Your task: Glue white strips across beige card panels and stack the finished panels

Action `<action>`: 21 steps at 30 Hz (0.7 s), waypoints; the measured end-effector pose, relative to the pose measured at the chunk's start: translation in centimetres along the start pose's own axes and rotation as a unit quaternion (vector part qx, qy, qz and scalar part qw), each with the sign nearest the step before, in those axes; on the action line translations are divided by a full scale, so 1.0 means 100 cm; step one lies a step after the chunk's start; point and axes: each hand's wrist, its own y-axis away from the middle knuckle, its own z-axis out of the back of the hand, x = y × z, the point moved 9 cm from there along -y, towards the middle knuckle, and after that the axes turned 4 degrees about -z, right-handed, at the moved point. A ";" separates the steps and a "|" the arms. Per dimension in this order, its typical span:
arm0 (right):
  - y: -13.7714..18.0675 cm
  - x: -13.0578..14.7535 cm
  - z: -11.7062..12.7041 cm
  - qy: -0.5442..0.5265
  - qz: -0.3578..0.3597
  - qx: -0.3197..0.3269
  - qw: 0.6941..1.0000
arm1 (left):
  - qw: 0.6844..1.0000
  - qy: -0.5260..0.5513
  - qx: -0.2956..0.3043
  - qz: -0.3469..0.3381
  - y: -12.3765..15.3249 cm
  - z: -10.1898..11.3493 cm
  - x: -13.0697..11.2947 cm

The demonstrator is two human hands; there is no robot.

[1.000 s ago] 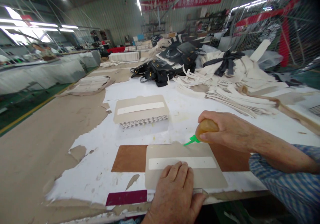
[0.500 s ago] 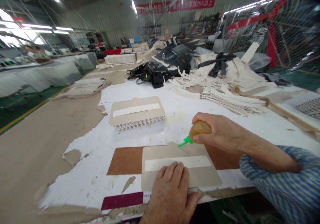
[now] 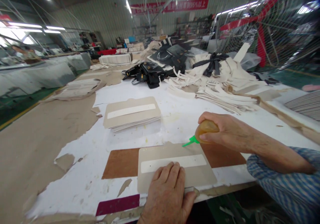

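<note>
Both hands work: left hand [image 3: 167,194] flat on the card panel [image 3: 175,165]; right hand [image 3: 225,132] squeezes the glue bottle [image 3: 205,130], nozzle at nine o'clock along its far edge.

A long red banner [image 3: 170,5] hangs high on the far wall, at the top centre of the frame, printed with a row of white Chinese characters. They are too small and blurred to make out, but the figure "95%" can be read near its right end, followed by two more characters. No other writing, label or brand is legible anywhere, neither on the table nor on the things lying on it.
</note>
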 end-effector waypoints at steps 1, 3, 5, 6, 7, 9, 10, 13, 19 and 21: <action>0.001 -0.004 0.001 -0.001 -0.006 -0.001 1.000 | 1.000 -0.001 0.000 0.001 0.000 0.000 0.000; 0.003 -0.012 0.003 -0.001 -0.018 -0.006 1.000 | 1.000 -0.003 0.000 0.003 0.000 0.000 0.001; 0.004 -0.021 0.004 -0.001 -0.031 -0.010 0.999 | 1.000 -0.006 0.000 0.003 -0.001 0.001 0.001; 0.005 -0.026 0.004 -0.003 -0.037 -0.012 0.999 | 1.000 -0.007 -0.002 0.001 -0.001 0.001 0.001; 0.006 -0.031 0.005 -0.006 -0.042 -0.014 0.999 | 1.000 -0.007 -0.002 -0.001 -0.001 0.001 0.001; 0.008 -0.040 0.007 -0.012 -0.050 -0.018 0.998 | 1.000 -0.009 -0.005 -0.004 -0.001 0.002 0.001; 0.009 -0.044 0.008 -0.016 -0.054 -0.019 0.998 | 1.000 -0.009 -0.005 -0.006 -0.001 0.002 0.001; 0.014 -0.055 0.008 -0.032 -0.067 -0.011 0.997 | 1.000 -0.011 -0.010 -0.007 -0.001 0.003 0.001; 0.022 -0.062 0.010 -0.054 -0.084 -0.013 0.995 | 1.000 -0.003 -0.005 -0.005 0.000 0.001 0.000; 0.024 -0.063 0.012 -0.061 -0.089 -0.021 0.994 | 1.000 -0.002 -0.002 -0.001 0.001 0.000 0.000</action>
